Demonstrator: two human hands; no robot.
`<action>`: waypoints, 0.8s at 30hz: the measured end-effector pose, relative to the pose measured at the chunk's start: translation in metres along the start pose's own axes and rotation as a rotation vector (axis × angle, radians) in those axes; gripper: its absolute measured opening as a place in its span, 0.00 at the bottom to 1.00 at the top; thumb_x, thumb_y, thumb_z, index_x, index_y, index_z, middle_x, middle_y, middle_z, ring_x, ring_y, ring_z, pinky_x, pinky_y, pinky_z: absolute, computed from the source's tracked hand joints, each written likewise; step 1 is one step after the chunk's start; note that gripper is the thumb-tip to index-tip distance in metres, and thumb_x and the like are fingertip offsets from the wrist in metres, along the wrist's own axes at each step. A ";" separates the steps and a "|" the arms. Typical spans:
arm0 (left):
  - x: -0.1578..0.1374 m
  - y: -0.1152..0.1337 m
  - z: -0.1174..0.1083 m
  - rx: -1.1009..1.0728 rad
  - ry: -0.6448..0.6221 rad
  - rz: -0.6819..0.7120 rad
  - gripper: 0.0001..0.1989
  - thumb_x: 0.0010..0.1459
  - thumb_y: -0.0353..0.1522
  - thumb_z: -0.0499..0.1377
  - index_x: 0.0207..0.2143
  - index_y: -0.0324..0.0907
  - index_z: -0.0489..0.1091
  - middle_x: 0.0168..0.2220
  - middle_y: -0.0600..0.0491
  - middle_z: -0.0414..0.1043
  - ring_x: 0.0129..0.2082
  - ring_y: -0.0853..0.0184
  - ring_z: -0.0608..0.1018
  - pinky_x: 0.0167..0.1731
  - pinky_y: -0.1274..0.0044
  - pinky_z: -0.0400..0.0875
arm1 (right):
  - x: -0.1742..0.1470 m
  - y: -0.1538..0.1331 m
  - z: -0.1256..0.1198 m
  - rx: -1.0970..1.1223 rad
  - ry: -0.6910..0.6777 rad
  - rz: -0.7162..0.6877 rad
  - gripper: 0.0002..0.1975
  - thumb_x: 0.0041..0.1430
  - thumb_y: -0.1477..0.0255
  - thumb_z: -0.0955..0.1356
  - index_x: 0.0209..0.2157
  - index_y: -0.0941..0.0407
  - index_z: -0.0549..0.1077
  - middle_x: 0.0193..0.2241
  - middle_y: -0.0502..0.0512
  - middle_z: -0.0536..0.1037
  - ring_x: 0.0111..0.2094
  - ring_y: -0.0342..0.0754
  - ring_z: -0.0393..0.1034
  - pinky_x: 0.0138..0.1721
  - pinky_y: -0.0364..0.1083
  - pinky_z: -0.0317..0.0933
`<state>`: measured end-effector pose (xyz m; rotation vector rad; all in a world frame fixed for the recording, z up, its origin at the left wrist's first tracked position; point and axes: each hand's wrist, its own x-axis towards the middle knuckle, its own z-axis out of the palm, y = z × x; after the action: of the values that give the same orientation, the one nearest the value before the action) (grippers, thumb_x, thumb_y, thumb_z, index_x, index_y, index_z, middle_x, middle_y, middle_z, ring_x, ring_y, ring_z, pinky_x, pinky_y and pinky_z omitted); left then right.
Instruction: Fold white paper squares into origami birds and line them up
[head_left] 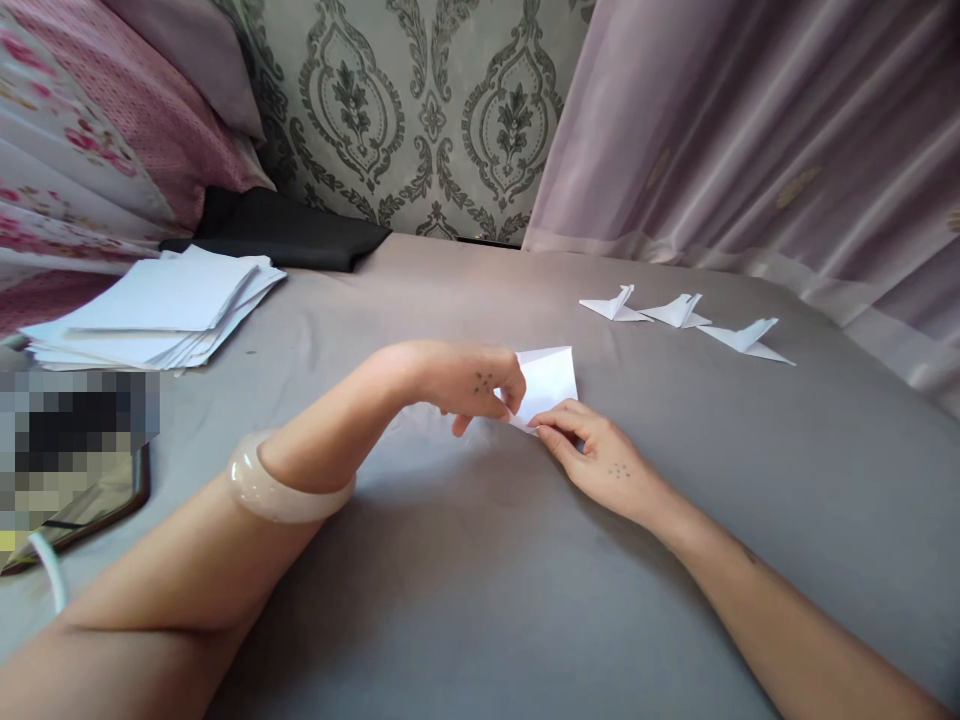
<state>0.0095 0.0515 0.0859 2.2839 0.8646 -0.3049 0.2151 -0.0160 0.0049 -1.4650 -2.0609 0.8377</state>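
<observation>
Bare forearms (225, 550) reach to the white sheet (553, 378); left hand (471, 380) and right hand (600, 450) pinch its near edge, likely for steadiness. Rightward beyond the sheet, folded figures (679, 312) sit, seemingly kept out of the way; well left of it, stacked paper (165, 295).

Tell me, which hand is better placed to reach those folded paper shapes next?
Probably the right hand: the folded paper shapes lie on that side, nearer to it than to the left hand. Both hands are at the white sheet, so the right would likely leave it first.
</observation>
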 end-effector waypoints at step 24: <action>0.021 0.012 0.017 0.290 0.131 0.005 0.11 0.62 0.32 0.52 0.37 0.42 0.76 0.37 0.51 0.77 0.38 0.65 0.74 0.45 0.72 0.56 | -0.002 0.001 -0.009 0.155 0.101 0.117 0.13 0.60 0.65 0.64 0.41 0.51 0.79 0.38 0.54 0.81 0.41 0.50 0.75 0.42 0.48 0.66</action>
<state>0.0337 0.0443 0.0707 2.5978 0.9309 -0.2967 0.2226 -0.0159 0.0107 -1.5214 -1.8098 0.9272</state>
